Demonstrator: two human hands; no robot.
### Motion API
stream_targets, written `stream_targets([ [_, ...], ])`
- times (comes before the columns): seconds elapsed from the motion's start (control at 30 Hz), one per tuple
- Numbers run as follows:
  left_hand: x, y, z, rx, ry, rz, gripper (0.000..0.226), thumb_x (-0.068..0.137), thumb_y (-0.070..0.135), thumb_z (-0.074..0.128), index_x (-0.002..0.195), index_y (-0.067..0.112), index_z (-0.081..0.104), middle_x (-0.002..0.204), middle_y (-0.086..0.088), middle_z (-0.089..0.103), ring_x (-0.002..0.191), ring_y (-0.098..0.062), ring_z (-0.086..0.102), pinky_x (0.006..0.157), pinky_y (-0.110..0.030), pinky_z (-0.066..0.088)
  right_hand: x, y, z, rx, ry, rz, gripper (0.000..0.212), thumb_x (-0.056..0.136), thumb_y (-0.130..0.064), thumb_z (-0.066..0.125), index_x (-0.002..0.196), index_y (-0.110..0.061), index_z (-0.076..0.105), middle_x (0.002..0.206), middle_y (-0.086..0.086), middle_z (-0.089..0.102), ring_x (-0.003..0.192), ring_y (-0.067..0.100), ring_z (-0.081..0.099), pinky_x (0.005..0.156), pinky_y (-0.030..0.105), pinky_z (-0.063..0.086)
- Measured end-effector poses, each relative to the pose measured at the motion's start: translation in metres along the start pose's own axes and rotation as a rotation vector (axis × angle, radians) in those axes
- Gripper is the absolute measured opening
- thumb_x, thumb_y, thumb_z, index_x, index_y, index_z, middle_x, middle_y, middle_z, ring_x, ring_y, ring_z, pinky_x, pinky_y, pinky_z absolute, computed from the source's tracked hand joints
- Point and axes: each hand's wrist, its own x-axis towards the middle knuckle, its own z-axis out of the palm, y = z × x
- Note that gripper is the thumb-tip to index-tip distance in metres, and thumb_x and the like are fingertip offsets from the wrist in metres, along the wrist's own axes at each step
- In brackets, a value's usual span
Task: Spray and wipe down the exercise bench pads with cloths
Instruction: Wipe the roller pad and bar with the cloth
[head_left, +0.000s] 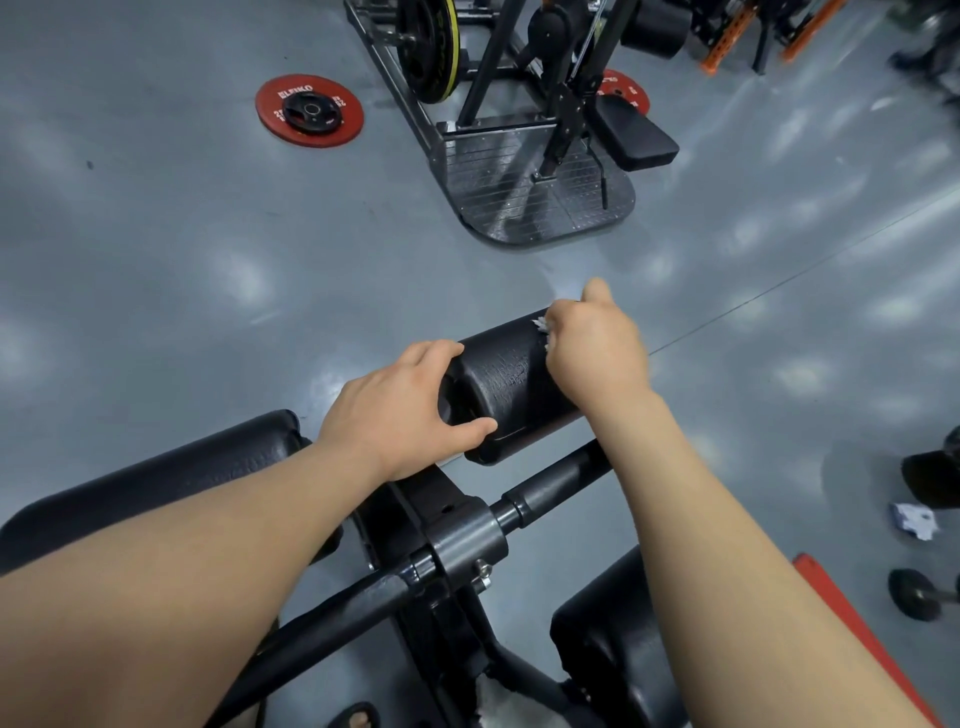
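Left hand (402, 410) cups the near end of the black roller pad (511, 382), probably so it won't spin; right hand (597, 345) clenches a white cloth (542, 326) against its far top, mid-wipe.

Two hands show: the left hand (395, 415) and the right hand (597, 348). There is one white cloth (541, 326). The bench (467, 540) has three black pads: the left pad (156, 478), the middle pad (514, 384) and the near pad (608, 649). Two red plates lie on the floor, the left red plate (275, 104) and the right red plate (626, 88), plus one small black plate (311, 110). One crumpled paper (914, 522), one dumbbell (919, 595).
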Motion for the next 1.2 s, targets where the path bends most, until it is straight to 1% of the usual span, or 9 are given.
stream_targets([
  [0.13, 0.001, 0.000, 0.000, 0.001, -0.006, -0.015, 0.088, 0.076, 0.083, 0.056, 0.149, 0.044, 0.026, 0.154, 0.020, 0.038, 0.127, -0.017, 0.055, 0.099, -0.040, 0.046, -0.021, -0.013, 0.005, 0.114, -0.011, -0.182, 0.016, 0.093, -0.015, 0.055, 0.091, -0.012, 0.070, 0.093, 0.004, 0.040, 0.062, 0.033, 0.049, 0.057, 0.041, 0.049],
  [0.27, 0.000, 0.002, 0.000, 0.007, -0.018, -0.026, 0.090, 0.075, 0.084, 0.057, 0.150, 0.044, 0.027, 0.154, 0.019, 0.038, 0.128, -0.019, 0.056, 0.100, -0.041, 0.046, -0.043, -0.010, 0.004, 0.275, -0.040, -0.222, 0.021, 0.098, -0.022, 0.054, 0.083, -0.015, 0.068, 0.083, -0.001, 0.034, 0.061, 0.028, 0.050, 0.059, 0.041, 0.051],
  [0.33, 0.000, 0.005, -0.001, 0.014, -0.019, -0.038, 0.090, 0.076, 0.083, 0.057, 0.152, 0.043, 0.027, 0.155, 0.017, 0.038, 0.129, -0.021, 0.055, 0.101, -0.041, 0.045, -0.056, -0.011, 0.001, 0.348, -0.039, -0.165, 0.018, 0.100, -0.023, 0.054, 0.095, -0.016, 0.070, 0.087, -0.002, 0.038, 0.066, 0.026, 0.053, 0.064, 0.039, 0.050],
  [0.43, 0.000, 0.006, -0.002, 0.015, -0.019, -0.052, 0.091, 0.079, 0.082, 0.055, 0.154, 0.040, 0.026, 0.157, 0.014, 0.038, 0.132, -0.022, 0.053, 0.101, -0.042, 0.044, -0.067, -0.016, -0.001, 0.457, 0.110, 0.003, 0.020, 0.103, -0.025, 0.050, 0.110, -0.013, 0.065, 0.103, 0.003, 0.047, 0.076, 0.026, 0.056, 0.073, 0.040, 0.049],
  [0.53, 0.000, 0.004, -0.001, 0.012, -0.019, -0.049, 0.090, 0.078, 0.082, 0.054, 0.153, 0.040, 0.028, 0.156, 0.012, 0.040, 0.132, -0.022, 0.053, 0.102, -0.043, 0.045, -0.065, -0.021, -0.001, 0.504, 0.193, 0.115, 0.021, 0.104, -0.028, 0.047, 0.110, -0.013, 0.061, 0.109, 0.007, 0.050, 0.083, 0.027, 0.057, 0.077, 0.042, 0.049],
  [0.7, -0.005, 0.006, -0.004, 0.003, -0.002, -0.052, 0.074, 0.085, 0.075, 0.051, 0.147, 0.036, 0.036, 0.150, 0.010, 0.045, 0.124, -0.021, 0.057, 0.101, -0.045, 0.046, -0.067, -0.023, 0.000, 0.472, 0.187, 0.114, 0.020, 0.103, -0.030, 0.048, 0.107, -0.013, 0.058, 0.111, 0.007, 0.052, 0.086, 0.026, 0.055, 0.076, 0.042, 0.049],
  [1.0, -0.021, 0.002, -0.025, -0.119, -0.040, -0.195, 0.035, 0.094, 0.038, 0.055, 0.123, 0.019, 0.056, 0.121, 0.000, 0.064, 0.112, -0.026, 0.059, 0.097, -0.040, 0.050, -0.072, -0.022, -0.006, 0.543, 0.187, 0.049, 0.020, 0.098, -0.030, 0.061, 0.106, -0.014, 0.053, 0.102, 0.000, 0.057, 0.087, 0.018, 0.052, 0.073, 0.035, 0.040],
  [1.1, -0.042, -0.003, -0.040, -0.142, 0.036, -0.220, 0.014, 0.092, 0.028, 0.056, 0.101, 0.020, 0.063, 0.100, 0.005, 0.068, 0.100, -0.022, 0.062, 0.085, -0.032, 0.049, -0.078, -0.026, -0.011, 0.551, 0.096, -0.021, 0.021, 0.098, -0.032, 0.064, 0.107, -0.015, 0.055, 0.102, -0.002, 0.056, 0.089, 0.016, 0.053, 0.073, 0.029, 0.035],
  [1.2, -0.072, -0.004, -0.049, -0.216, 0.083, -0.222, 0.010, 0.093, 0.023, 0.055, 0.092, 0.023, 0.065, 0.087, 0.012, 0.065, 0.094, -0.018, 0.063, 0.078, -0.027, 0.043, -0.096, -0.034, -0.018, 0.575, 0.045, -0.045, 0.018, 0.097, -0.030, 0.065, 0.107, -0.017, 0.058, 0.105, -0.002, 0.059, 0.092, 0.016, 0.055, 0.077, 0.027, 0.038],
])
